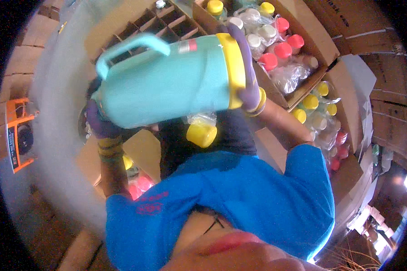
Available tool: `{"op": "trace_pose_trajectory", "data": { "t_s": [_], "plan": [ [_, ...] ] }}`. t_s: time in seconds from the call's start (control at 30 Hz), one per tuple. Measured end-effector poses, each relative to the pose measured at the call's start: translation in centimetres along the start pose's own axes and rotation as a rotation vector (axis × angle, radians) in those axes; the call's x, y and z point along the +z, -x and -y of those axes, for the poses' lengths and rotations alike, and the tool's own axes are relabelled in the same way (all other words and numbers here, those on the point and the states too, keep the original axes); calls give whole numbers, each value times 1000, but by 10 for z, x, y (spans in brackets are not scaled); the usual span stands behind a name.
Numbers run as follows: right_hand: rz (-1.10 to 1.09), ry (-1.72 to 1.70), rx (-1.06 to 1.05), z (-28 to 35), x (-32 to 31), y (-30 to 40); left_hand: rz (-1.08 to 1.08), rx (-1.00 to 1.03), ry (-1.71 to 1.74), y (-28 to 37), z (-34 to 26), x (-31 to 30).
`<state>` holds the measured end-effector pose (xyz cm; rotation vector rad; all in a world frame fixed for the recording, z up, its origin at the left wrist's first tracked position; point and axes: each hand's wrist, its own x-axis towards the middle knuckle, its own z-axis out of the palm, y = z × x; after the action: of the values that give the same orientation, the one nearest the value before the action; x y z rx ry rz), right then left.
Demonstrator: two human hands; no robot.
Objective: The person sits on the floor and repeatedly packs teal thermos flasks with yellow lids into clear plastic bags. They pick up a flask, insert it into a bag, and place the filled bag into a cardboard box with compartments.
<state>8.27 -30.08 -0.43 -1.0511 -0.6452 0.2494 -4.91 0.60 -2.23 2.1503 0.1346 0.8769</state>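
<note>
A teal plastic vacuum jug (166, 83) with a looped handle and a yellow band lies nearly sideways between my hands. My left hand (103, 118), in a purple glove with a yellow cuff, grips its narrower left end; some fingers are hidden there. My right hand (249, 67), gloved alike, holds the yellow-banded right end, fingers stretched along its rim. Just under the jug, above my lap, a yellow cap (201, 134) shows with clear plastic wrap around it; what it sits on is hidden.
Behind the jug stands a cardboard box with a divider grid (152, 25). To its right, an open box (305, 93) holds wrapped items with yellow, white and red caps. More capped items (310, 101) lie beyond my right arm. An orange-framed device (20, 135) is at far left.
</note>
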Motion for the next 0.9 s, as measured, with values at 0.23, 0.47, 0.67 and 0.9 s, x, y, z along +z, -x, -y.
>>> {"op": "trace_pose_trajectory", "data": {
  "t_s": [0.23,0.47,0.67,0.9],
  "plan": [
    [-171,-521,265,-36,4,7,-68,181,-76,-12,-20,-18],
    [-237,-717,347,-36,5,14,74,343,-223,-21,-23,-25],
    [-37,228,221,-62,-61,15,228,-346,409,40,19,-9],
    [158,1716,735,-147,-271,36,-47,-1040,870,92,41,13]
  ]
}}
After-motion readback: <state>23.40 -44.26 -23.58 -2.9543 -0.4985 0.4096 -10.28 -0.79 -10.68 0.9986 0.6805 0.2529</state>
